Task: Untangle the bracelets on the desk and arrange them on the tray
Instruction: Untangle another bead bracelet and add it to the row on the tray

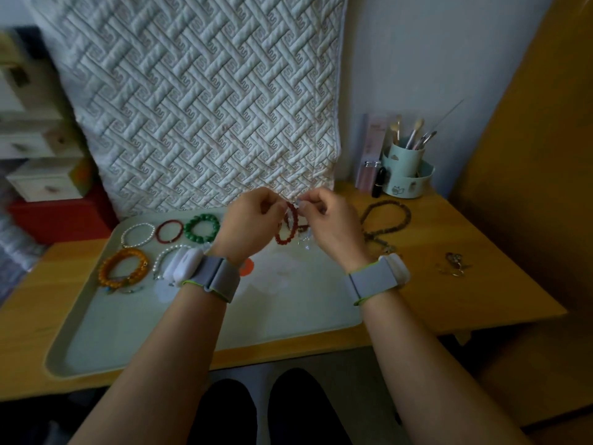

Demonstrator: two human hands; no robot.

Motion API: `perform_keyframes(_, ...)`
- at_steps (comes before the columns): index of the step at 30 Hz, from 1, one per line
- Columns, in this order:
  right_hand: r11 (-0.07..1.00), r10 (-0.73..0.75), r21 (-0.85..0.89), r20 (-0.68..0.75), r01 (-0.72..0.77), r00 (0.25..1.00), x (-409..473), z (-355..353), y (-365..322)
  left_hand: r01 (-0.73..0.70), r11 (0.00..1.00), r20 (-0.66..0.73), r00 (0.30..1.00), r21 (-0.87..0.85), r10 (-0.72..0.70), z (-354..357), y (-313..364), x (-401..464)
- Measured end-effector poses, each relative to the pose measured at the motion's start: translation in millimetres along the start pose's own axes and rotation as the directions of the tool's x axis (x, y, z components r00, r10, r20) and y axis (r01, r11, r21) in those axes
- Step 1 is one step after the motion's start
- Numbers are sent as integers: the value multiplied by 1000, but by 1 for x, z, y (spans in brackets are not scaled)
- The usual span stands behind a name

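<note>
A red bead bracelet (286, 227), tangled with a clear bead bracelet (293, 216), hangs above the tray (205, 319), between both hands. The left hand (250, 224) and right hand (332, 224) each pinch the tangle with curled fingers. Five bracelets lie arranged on the tray's left side; a brown bead bracelet (386, 221) lies on the desk (449, 277) to the right.

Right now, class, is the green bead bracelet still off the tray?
No, the green bead bracelet lies on the tray, beside a dark red bracelet.
</note>
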State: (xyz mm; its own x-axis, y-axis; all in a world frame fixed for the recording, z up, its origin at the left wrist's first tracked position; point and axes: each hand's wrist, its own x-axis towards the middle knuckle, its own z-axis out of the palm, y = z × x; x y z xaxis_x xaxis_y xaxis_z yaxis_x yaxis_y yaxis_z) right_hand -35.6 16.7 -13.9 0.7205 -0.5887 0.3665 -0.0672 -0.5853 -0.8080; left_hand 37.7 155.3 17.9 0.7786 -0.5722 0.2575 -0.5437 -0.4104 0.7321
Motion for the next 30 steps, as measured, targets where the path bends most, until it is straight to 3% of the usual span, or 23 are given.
perform_keyframes(7, 1000, 16, 18, 106, -18, 994, -10, 22, -6, 79, 996, 22, 997, 44, -80, -18, -23, -11)
perform_keyframes(12, 994, 60, -99, 163, -44, 985, -11, 30, -3, 106, 983, 73, 990, 150, -118, -22, -39, -15)
perform_keyframes(30, 937, 74, -350, 162, -13, 984, 1, 44, 4, 129, 938, 58, 986, 321, -155, -21, -69, 3)
